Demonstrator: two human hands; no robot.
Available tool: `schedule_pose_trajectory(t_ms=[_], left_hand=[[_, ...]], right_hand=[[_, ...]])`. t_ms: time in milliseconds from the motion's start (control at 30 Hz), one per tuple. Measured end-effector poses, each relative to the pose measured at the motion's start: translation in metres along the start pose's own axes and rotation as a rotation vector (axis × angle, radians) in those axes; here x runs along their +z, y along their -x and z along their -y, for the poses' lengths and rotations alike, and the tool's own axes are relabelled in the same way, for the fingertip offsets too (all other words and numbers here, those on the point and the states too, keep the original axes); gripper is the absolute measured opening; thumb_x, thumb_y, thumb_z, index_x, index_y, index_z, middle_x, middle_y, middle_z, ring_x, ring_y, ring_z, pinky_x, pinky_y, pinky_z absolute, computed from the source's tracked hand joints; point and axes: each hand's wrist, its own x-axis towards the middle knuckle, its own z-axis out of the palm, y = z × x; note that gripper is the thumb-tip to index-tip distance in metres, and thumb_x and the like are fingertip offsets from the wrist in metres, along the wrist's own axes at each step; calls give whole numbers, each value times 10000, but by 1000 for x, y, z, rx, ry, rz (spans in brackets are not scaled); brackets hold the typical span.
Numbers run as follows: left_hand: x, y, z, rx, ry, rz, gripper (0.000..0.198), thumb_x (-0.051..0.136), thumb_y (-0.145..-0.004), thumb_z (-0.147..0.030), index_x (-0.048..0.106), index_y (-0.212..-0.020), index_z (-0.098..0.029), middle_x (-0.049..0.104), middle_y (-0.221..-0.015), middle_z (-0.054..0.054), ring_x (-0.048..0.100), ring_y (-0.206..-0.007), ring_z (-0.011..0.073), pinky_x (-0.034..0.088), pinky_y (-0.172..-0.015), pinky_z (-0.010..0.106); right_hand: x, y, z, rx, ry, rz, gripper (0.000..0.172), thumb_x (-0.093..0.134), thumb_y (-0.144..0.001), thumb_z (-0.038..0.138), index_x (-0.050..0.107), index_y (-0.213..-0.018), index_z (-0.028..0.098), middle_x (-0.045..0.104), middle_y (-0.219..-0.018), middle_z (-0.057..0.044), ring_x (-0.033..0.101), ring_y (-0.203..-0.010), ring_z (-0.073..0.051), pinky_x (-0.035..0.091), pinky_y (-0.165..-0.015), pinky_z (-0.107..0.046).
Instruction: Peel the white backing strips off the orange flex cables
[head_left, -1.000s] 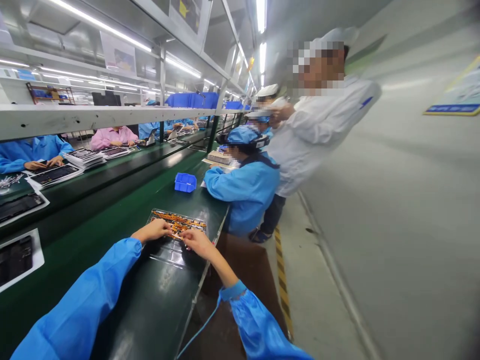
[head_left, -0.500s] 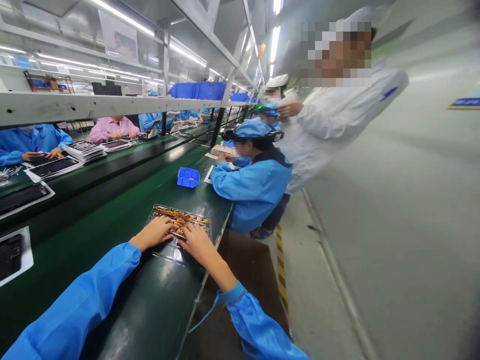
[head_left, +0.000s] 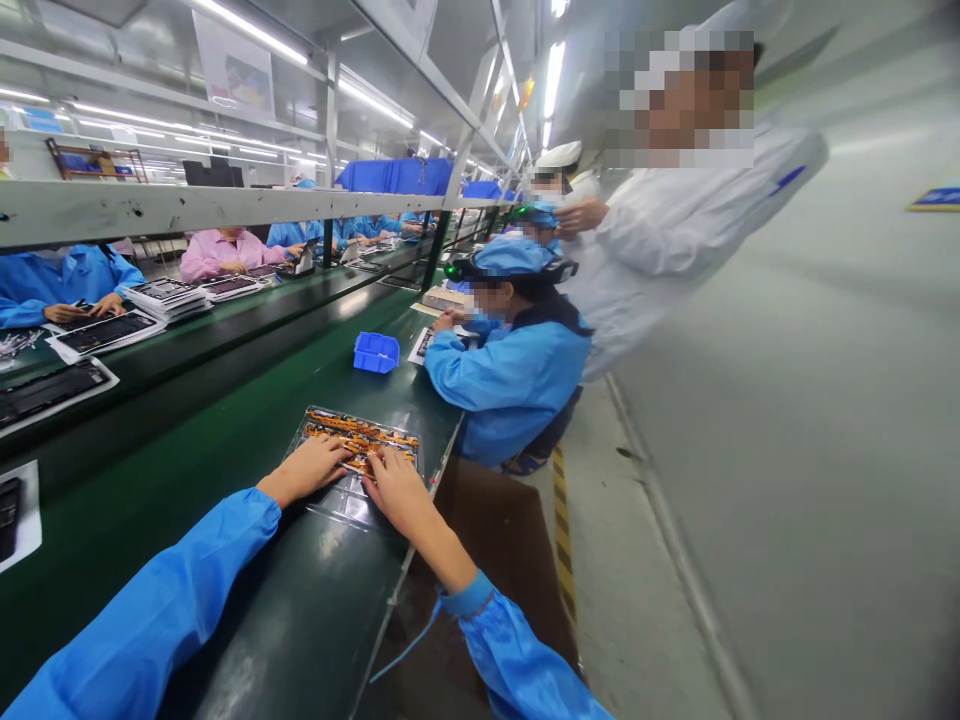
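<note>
On the dark green surface (head_left: 315, 600), near its right edge, I see from my end a clear tray (head_left: 351, 497) whose far part is filled with rows of orange-and-black parts (head_left: 364, 428). My left hand (head_left: 315, 468) and right hand (head_left: 397, 490) are side by side with fingers bent over the nearer rows, and I cannot tell whether either grips a piece; beyond the tray I make out a blue bin (head_left: 376, 353), with a blue-clothed co-worker (head_left: 517, 365) to its right.
</note>
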Motion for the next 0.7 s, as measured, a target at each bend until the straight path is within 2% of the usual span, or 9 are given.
schedule_pose_trajectory(t_ms=[433,700], left_hand=[[3,-4,-6,25,-54,71,297,642,-995,-302,626,-1260,-167,644,-1282,105,668,-1087,256,576,-917,467],[-9,-7,2,-5,58,117,306,637,-998,-309,619,-1271,-171,644,-1278,106,676,-1060,248,587,-893,451]], right_hand=[[1,-6,-12,-83,2,122,312,646,-999,336,621,-1267,178,646,-1277,-92,673,-1063,-244,581,-892,-452],[5,-20,-25,-261,-45,225,309,644,-1001,325,619,-1272,178,648,-1275,-91,677,-1056,-241,585,-886,-448]])
